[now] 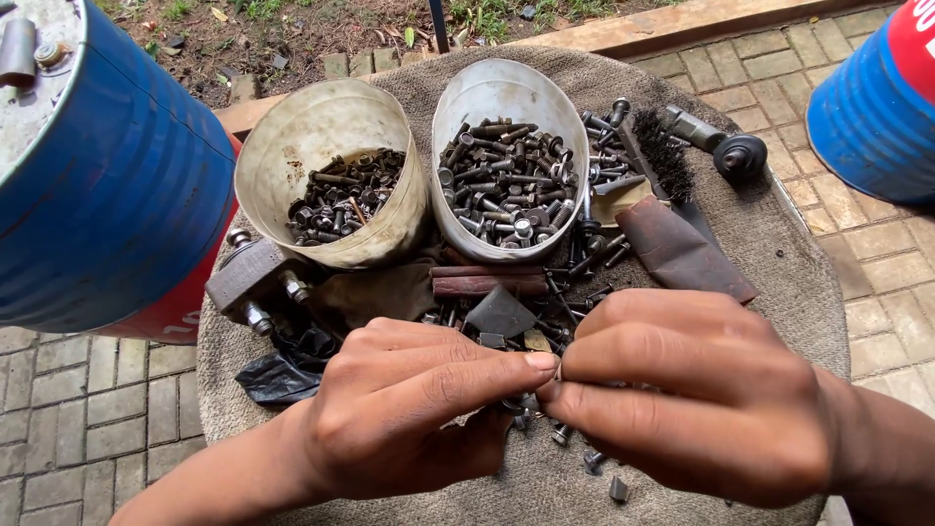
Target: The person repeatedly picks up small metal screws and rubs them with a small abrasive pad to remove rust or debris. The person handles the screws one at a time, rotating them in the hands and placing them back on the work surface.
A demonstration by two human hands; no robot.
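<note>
Seen from above, two bare hands meet at the lower centre of the frame over a round work surface (808, 282) covered in coarse grey-brown cloth. The left hand (409, 409) and right hand (701, 390) are both closed in a pinch, fingertips touching, holding a small metal piece (557, 372) between them; it is too hidden to tell what it is. Loose bolts (575, 453) lie on the cloth just below the hands.

At the upper centre, two cut-open whitish plastic tubs stand side by side: the left tub (321, 127) and the right tub (506, 93), both filled with dark bolts and nuts. A wire brush (662, 161) lies right of them, with a rust-brown strip of sandpaper (682, 253) below it. A blue metal drum (107, 185) fills the upper left, another blue drum (872, 97) the upper right corner. The ground is grey brick paving (78, 419), with bare soil and leaves (292, 34) along the top edge.
</note>
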